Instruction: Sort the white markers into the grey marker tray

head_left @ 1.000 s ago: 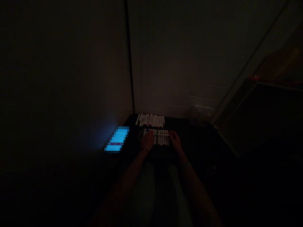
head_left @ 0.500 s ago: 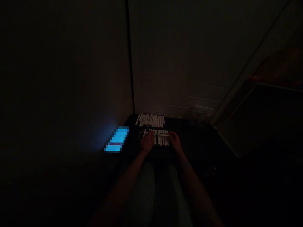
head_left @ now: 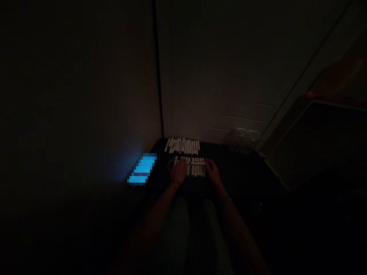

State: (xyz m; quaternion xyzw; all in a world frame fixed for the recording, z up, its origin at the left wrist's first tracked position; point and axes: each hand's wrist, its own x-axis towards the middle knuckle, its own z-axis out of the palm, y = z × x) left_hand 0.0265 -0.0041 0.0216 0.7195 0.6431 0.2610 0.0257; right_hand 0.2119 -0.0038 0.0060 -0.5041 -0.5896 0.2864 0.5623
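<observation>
Between my two hands a white marker point(head_left: 197, 163) with a green band lies crosswise over a row of other markers point(head_left: 196, 171). My left hand point(head_left: 179, 170) is closed around its left end, and my right hand point(head_left: 211, 170) pinches the right end. The row beneath stands side by side in what looks like a clear case point(head_left: 170, 163), whose edge shows left of my left hand. Dim light hides the fingertips and the fine print on the markers.
Behind the case, a second group of white markers point(head_left: 183, 146) lies on the dark table point(head_left: 243, 172) by the wall. Two clear plastic containers point(head_left: 241, 139) stand at the back right. A glowing blue, pixelated screen point(head_left: 142, 169) is at the left.
Both hands stay nearly in place with the marker between them. The picture has shifted very slightly.
</observation>
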